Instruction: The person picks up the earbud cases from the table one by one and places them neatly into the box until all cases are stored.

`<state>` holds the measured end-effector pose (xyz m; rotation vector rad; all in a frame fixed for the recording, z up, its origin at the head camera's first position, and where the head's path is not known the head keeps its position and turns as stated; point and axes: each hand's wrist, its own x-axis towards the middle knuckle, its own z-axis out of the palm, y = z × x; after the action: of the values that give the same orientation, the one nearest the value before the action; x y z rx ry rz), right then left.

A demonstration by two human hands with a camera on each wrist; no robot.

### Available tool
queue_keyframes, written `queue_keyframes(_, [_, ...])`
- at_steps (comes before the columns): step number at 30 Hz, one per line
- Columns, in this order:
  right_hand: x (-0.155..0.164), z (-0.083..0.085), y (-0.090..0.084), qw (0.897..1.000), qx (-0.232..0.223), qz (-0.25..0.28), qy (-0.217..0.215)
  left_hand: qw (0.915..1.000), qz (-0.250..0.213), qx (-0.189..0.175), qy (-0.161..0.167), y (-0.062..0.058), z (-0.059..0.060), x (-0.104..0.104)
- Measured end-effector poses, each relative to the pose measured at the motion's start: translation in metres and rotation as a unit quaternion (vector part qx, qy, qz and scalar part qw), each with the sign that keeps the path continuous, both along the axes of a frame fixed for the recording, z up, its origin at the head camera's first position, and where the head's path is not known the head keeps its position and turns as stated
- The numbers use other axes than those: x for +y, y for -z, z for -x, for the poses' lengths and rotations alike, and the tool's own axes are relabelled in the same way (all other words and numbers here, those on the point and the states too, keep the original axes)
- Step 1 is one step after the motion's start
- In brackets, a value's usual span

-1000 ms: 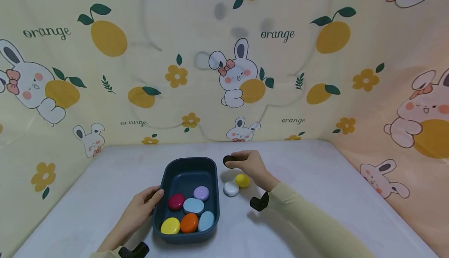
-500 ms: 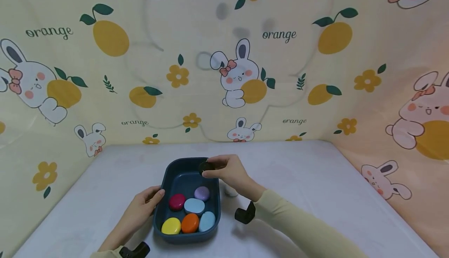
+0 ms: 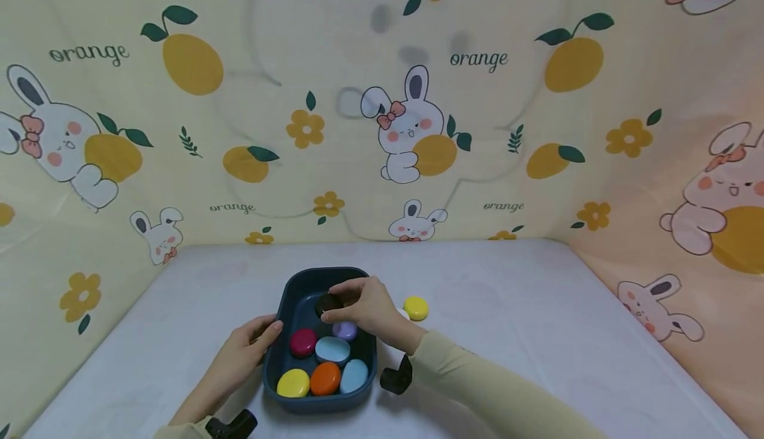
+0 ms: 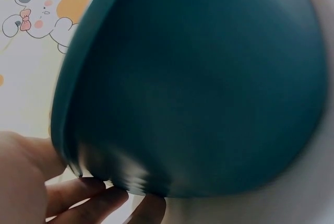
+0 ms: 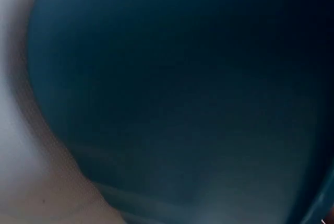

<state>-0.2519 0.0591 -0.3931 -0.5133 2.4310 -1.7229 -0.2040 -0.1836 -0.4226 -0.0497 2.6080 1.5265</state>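
My left hand (image 3: 241, 346) grips the left wall of a dark blue tray (image 3: 298, 290), thumb on the rim; the left wrist view shows its fingers against the outer wall. My right hand (image 3: 373, 306) pinches a black rounded piece (image 3: 326, 304) above the tray's middle. Smooth pebble-like pieces lie inside: dark red (image 3: 303, 343), lilac (image 3: 345, 331), an orange one (image 3: 325, 378), a yellow one (image 3: 293, 383), and two light blue, one in the middle (image 3: 332, 351) and one at the right (image 3: 354, 376). The right wrist view shows mostly the tray's dark wall (image 5: 172, 104).
Right of the tray, a yellow piece (image 3: 416, 308) lies on the white table (image 3: 507, 306), with a white piece (image 3: 403, 313) mostly hidden behind the right hand. A patterned cloth (image 3: 334, 160) hangs behind and at both sides.
My right hand has carried the black piece leftward from beyond the loose pieces, over the tray's right rim, and down toward its middle. The left hand has kept its hold on the tray.
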Motion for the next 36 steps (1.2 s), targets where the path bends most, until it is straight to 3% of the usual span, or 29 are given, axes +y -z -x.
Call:
queue_keyframes(13, [-0.0014, 0.0009, 0.0040, 0.999, 0.034, -0.029, -0.004, 0.9998, -0.012, 0.014, 0.011, 0.0000, -0.0014, 0.0007])
queue_keyframes(36, [0.0039, 0.0035, 0.0038, 0.997, 0.036, -0.059, -0.024, 0.9998, -0.006, 0.013, 0.013, 0.0009, 0.0000, -0.0003])
